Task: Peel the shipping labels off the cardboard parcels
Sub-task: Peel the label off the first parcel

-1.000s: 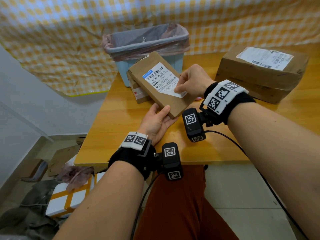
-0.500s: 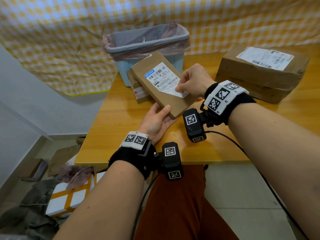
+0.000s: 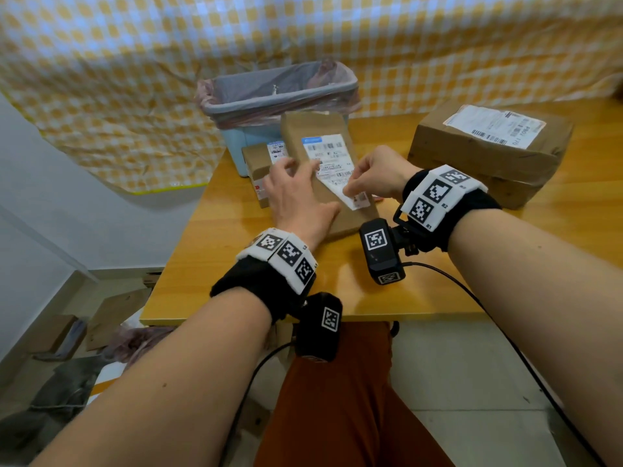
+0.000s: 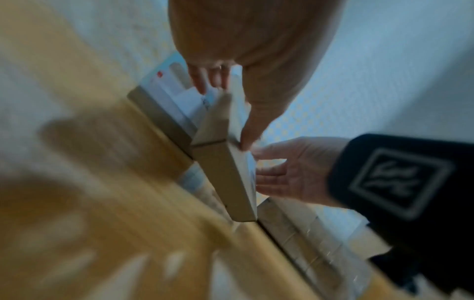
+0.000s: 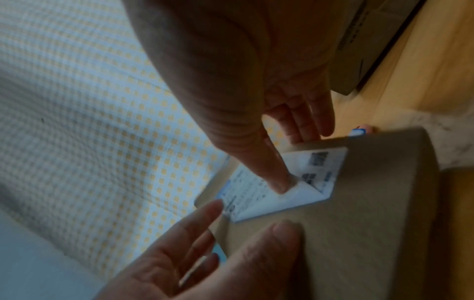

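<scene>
A flat cardboard parcel (image 3: 337, 210) lies propped on a small box, with a white shipping label (image 3: 328, 156) on its upper face. My left hand (image 3: 296, 190) rests on the parcel's left side with fingers spread, the thumb (image 5: 271, 243) pressing on the bare cardboard (image 5: 372, 223). My right hand (image 3: 350, 190) pinches the label's near corner, which is folded up off the cardboard (image 5: 305, 192). The left wrist view is blurred; it shows the parcel's edge (image 4: 223, 176) between both hands.
A large brown parcel (image 3: 472, 163) with its own label (image 3: 495, 129) sits at the right. A small labelled box (image 3: 259, 170) and a blue bin with a pink liner (image 3: 279, 96) stand behind. The table's front edge (image 3: 303, 315) is close. Clutter lies on the floor at left.
My left hand came out from under the parcel's near end and now lies on top of it. The parcel turned and sits lower. The right hand stays on the label's corner.
</scene>
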